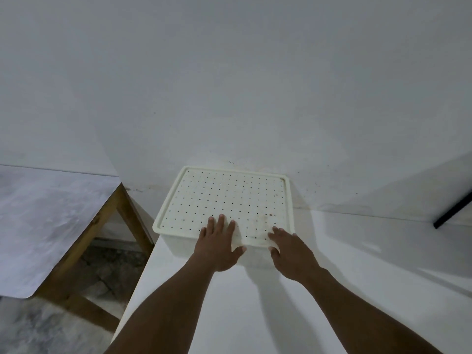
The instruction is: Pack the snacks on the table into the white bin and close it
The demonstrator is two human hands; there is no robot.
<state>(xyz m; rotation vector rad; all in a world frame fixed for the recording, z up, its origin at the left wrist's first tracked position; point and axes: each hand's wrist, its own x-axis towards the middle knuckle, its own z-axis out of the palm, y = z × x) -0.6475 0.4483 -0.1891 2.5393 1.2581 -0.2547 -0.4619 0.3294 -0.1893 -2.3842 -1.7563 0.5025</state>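
White wall fills most of the view, with the white counter butting against it. Grey-topped side table with wooden legs stands off to the left, apart from the counter. A black bar leans in at the right edge.

White bin sits on the counter at its far left corner, back against the wall. The perforated lid is already on top and looks level all round. Snacks are not in view, since the lid hides the inside.

Left hand lies flat on the lid's near edge, fingers straight, thumb at the front rim, pressing and grasping nothing. Right hand is on the near right corner with fingers lying on top and thumb against the rim. It is also released, not clenched.

Step in hand, as I judge it: seating the lid, which is the last bit of the task.

- Push straight down with flat palms, not forward — the bin is backed by the wall but close to the counter's left edge, so a sideways shove could skid it.
- Work the near corners first, then slide both hands to the far corners and press there too.
- The far rim looks seated, but whether it has clicked can't be told from here.
- Keep thumbs clear of the rim gap so they aren't pinched.
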